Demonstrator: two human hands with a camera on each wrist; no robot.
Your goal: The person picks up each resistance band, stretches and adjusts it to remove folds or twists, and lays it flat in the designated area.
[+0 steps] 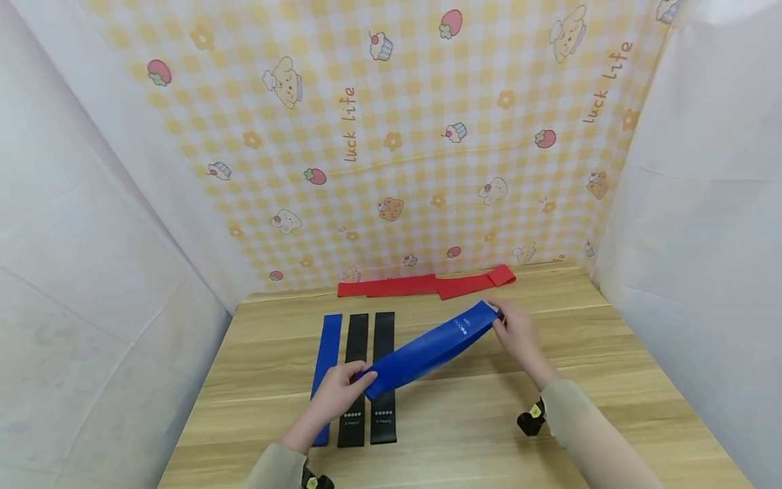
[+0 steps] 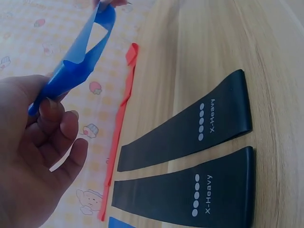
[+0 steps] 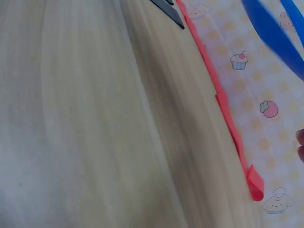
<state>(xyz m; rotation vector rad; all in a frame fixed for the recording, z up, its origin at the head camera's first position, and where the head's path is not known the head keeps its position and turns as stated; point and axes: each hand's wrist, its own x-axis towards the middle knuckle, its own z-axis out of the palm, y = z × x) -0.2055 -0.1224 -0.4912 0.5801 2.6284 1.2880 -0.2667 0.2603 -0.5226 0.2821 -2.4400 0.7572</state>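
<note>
A blue resistance band (image 1: 427, 353) with printed white marks is held in the air between both hands, slanting up to the right. My left hand (image 1: 342, 390) pinches its lower end between thumb and fingers, over the black bands. At the upper end, my right hand (image 1: 516, 333) pinches the other end. In the left wrist view the loop of the blue band (image 2: 71, 71) gapes apart, and the left hand (image 2: 38, 137) has its lower fingers loosely curled. The right wrist view catches only fingertips (image 3: 301, 142) at its right edge and part of the blue band (image 3: 273, 35).
Two black bands (image 1: 352, 407) (image 1: 383, 401) marked X-Heavy lie side by side on the wooden table (image 1: 464, 428). Left of them lies another blue band (image 1: 328, 346). Red bands (image 1: 397, 286) stretch along the back edge before the checked cloth (image 1: 391, 163). White sheets (image 1: 696, 176) hang at both sides.
</note>
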